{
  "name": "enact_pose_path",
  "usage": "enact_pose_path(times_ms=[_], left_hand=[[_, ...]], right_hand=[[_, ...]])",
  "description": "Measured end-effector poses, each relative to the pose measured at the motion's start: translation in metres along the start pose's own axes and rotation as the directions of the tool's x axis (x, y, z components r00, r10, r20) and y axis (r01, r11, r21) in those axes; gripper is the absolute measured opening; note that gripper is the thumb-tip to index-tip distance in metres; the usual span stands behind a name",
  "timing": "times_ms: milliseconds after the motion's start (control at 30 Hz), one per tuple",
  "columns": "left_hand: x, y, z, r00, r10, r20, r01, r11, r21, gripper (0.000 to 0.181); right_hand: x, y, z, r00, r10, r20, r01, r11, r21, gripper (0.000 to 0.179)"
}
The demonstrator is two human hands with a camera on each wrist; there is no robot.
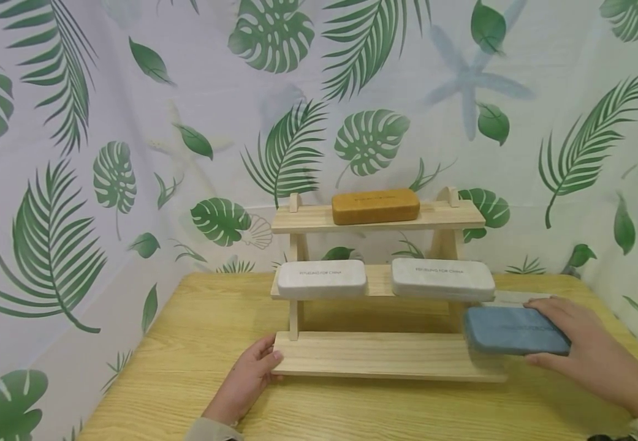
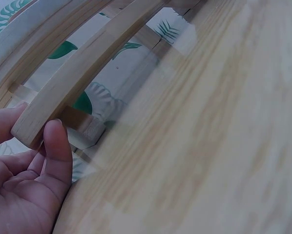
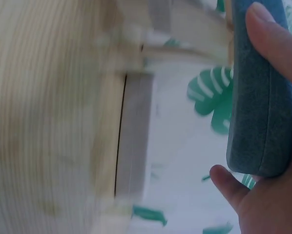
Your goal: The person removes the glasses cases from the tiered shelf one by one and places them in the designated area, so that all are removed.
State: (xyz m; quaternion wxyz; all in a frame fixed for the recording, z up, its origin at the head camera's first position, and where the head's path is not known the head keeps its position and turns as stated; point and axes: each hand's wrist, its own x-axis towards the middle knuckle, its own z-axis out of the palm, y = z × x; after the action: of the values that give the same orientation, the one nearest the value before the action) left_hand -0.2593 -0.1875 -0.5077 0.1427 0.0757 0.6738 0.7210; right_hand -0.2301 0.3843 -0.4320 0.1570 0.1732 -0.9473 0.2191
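My right hand [image 1: 589, 346] grips a blue glasses case [image 1: 512, 331] by its right end, in front of the right end of the lowest shelf. In the right wrist view the thumb lies along one face of the blue case [image 3: 260, 107]. My left hand [image 1: 249, 373] pinches the left end of the lowest board of a three-tier wooden display stand [image 1: 374, 355]. The left wrist view shows fingers on both sides of that board end [image 2: 38, 122]. Two white glasses cases, a left one [image 1: 321, 278] and a right one [image 1: 442, 278], lie on the middle shelf. An orange-brown case [image 1: 375, 206] rests on the top shelf.
A pale, flat thing [image 1: 508, 298] lies behind the blue case, partly hidden by it. The stand is on a wood-grain table [image 1: 197, 331]. Leaf-patterned cloth [image 1: 197, 122] hangs close behind the table and along its sides.
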Motion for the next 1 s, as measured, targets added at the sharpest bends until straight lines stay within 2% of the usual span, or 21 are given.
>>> enact_pose_path(times_ms=[333,600,867,1000], left_hand=[[-0.001,0.001,0.0,1.0,0.008,0.007,-0.008,1.0,0.01,0.075],[-0.001,0.003,0.0,1.0,0.01,0.005,-0.011,1.0,0.009,0.074],[-0.001,0.004,0.0,1.0,0.008,0.004,-0.008,1.0,-0.002,0.075],[-0.001,0.003,0.0,1.0,0.003,0.005,-0.003,1.0,-0.004,0.076]], right_hand=[[-0.004,0.042,-0.004,1.0,0.024,-0.017,-0.025,0.995,-0.093,0.092],[-0.001,0.064,0.013,0.997,0.079,0.019,-0.077,0.993,-0.094,0.092],[0.008,0.083,0.029,0.981,0.136,0.138,-0.13,0.99,-0.054,0.097],[0.01,0.084,0.034,0.976,0.142,0.166,-0.137,0.99,-0.041,0.101]])
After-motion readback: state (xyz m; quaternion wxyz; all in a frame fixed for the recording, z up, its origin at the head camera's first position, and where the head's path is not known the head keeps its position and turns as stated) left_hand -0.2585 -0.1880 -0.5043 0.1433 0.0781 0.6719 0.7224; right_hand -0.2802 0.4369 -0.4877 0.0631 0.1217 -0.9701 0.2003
